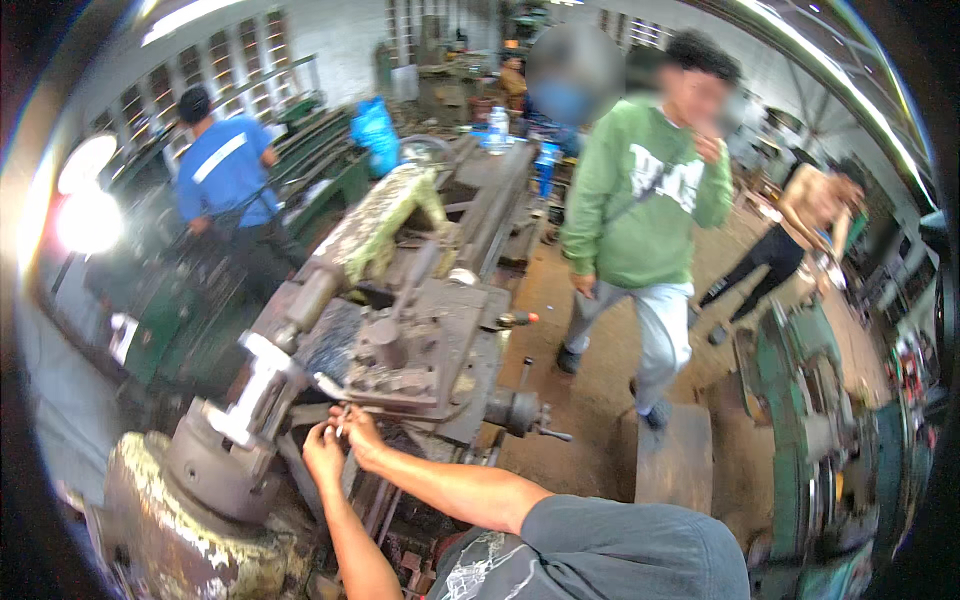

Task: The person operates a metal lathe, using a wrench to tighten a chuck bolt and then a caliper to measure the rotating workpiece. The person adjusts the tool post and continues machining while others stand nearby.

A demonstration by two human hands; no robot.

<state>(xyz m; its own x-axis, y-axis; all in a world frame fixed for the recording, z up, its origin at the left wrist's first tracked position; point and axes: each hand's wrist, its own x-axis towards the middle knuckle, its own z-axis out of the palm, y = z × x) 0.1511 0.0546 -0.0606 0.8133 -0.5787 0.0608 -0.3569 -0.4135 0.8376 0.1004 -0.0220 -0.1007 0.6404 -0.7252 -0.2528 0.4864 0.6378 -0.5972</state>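
Observation:
My left hand point(323, 456) and my right hand point(361, 436) are close together in front of the lathe's tool post point(385, 345). Their fingers pinch around something small, too small to name. Beside them, a shiny metal workpiece point(256, 392) is clamped in the lathe chuck point(212, 465). A pale, narrow cutting tool point(330, 388) points from the tool post toward the workpiece. The tailstock point(318, 292) stands at the workpiece's far end.
A handwheel with a lever point(522, 412) juts out right of the carriage. A person in a green sweatshirt point(640, 200) walks nearby on the right. Someone in a blue shirt point(228, 170) stands at another machine on the left. Green machinery point(800, 390) lines the right side.

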